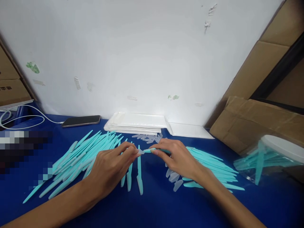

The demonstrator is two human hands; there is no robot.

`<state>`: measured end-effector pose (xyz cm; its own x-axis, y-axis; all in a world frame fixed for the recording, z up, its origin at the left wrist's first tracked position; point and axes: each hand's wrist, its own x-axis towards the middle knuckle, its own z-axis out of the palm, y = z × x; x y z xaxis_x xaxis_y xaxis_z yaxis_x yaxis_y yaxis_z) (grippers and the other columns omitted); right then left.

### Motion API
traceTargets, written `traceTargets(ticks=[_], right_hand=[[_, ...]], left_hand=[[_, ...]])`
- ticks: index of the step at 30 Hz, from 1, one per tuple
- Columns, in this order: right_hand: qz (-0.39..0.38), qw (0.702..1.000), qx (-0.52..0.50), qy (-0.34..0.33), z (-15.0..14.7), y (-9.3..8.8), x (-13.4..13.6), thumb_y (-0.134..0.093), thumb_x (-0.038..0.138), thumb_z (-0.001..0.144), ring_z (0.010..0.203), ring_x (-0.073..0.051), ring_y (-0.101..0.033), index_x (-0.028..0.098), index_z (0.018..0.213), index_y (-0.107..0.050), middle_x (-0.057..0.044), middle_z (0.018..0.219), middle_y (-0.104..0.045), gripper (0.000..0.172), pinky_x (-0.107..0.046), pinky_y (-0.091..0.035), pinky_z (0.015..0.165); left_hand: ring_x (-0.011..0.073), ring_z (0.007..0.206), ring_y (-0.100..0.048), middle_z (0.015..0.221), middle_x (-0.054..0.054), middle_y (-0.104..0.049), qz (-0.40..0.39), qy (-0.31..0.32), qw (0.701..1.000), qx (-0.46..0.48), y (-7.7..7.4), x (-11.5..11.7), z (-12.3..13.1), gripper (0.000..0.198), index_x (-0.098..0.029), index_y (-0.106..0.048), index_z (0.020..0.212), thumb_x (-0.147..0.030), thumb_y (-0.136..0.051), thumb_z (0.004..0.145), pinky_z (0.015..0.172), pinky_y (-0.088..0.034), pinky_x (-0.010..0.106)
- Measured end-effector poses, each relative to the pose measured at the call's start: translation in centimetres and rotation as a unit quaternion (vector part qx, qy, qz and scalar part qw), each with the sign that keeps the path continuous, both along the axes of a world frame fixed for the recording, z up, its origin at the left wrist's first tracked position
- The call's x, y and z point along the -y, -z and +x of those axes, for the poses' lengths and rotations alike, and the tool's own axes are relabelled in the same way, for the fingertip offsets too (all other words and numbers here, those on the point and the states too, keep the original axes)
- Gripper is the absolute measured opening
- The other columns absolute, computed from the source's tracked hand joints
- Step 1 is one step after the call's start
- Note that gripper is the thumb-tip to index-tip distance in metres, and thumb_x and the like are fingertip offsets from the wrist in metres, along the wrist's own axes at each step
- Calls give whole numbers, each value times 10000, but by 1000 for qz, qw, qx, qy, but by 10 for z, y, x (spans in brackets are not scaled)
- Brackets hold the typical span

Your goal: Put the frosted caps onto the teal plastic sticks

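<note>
Above the middle of the table, my left hand (115, 161) pinches a small translucent cap (141, 151). My right hand (175, 155) grips a turquoise eyebrow razor (150, 150), its end pointing left and meeting the cap; how far it sits inside cannot be made out. Below the hands lie a few razors, among them a capped razor (140, 177). To the left spreads a big pile of capped razors (80, 158). Beside my right wrist is a heap of razors (211, 164), partly covered by the forearm. Loose caps (174, 177) lie under my right hand.
More loose caps (149, 138) lie near a stack of white packets (137, 122) by the wall. A phone (81, 120) with a white cable is at back left. On the right, a clear jar (270, 158) of razors lies before a cardboard box (237, 123).
</note>
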<state>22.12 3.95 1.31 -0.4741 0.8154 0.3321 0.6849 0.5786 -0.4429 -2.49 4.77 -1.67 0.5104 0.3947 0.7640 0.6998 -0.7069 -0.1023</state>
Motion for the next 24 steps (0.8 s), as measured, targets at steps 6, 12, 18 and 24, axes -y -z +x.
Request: traceTargets(ticks=[6,12,18,24], right_hand=[[-6,1000,-13,-8,0,-1,-1,-481,372,1032,846,-163,-633,315,1161,-725,4,906,-703,282,-301,-447,737],[-29,999,-23,-37,-6,-1,4,-500,343,1026,807,-157,-619,325,1231,-695,-2,894,-695,284,-298,-454,728],[-81,992,-80,-56,-10,5,4,-597,305,979,898,-175,-672,352,1381,-579,-6,1017,-746,405,-311,-519,790],[-91,987,-121,-49,-3,1,-1,-671,332,927,932,-188,-719,329,1262,-679,16,1008,-778,335,-305,-572,811]], left_hand=[[85,600,-654,891,-36,-704,0,11,1000,8,0,-1,0,57,-194,-590,951,-234,-580,991,456,-342,218],[82,589,-644,900,-27,-702,-32,34,999,2,1,2,1,79,-193,-589,953,-240,-550,1004,454,-359,214],[92,626,-662,937,-12,-716,-30,60,998,3,3,3,0,160,-215,-602,1144,-259,-585,991,502,-427,206],[108,613,-667,940,-13,-724,-16,50,999,-3,4,1,0,214,-219,-604,1190,-253,-605,979,480,-420,228]])
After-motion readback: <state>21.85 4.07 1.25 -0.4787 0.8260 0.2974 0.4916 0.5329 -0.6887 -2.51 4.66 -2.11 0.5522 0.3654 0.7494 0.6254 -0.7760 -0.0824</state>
